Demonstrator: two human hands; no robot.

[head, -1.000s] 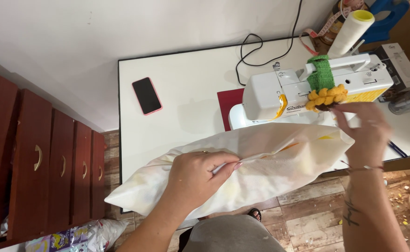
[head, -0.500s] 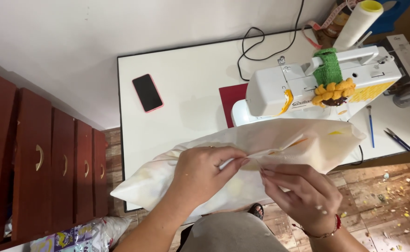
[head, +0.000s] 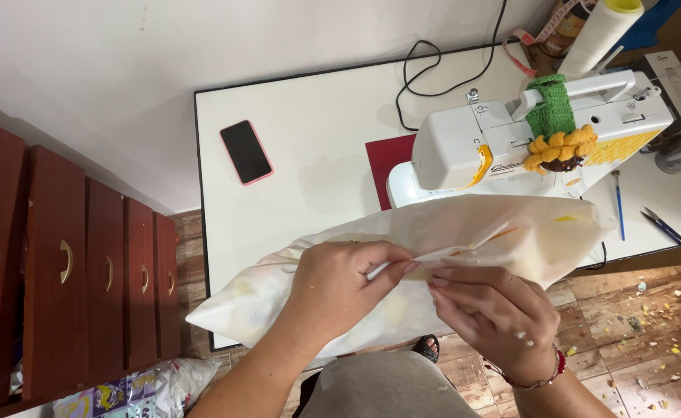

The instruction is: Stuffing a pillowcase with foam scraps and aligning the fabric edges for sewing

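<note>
A stuffed white pillow with faint yellow and orange print lies across my lap and the front edge of the white table. My left hand pinches the pillow's open seam near its middle. My right hand, with a red bracelet at the wrist, holds the seam edge just to the right, fingertips almost touching the left hand's. Whether a needle is between the fingers is too small to tell.
A white sewing machine with a crocheted sunflower and green band stands behind the pillow. A phone with pink case, a red mat, black cable, thread cone, pen and scissors lie on the table. Red drawers stand left.
My right hand came down from the far end of the pillow near the sewing machine to the seam beside my left hand. My left hand kept its pinch.
</note>
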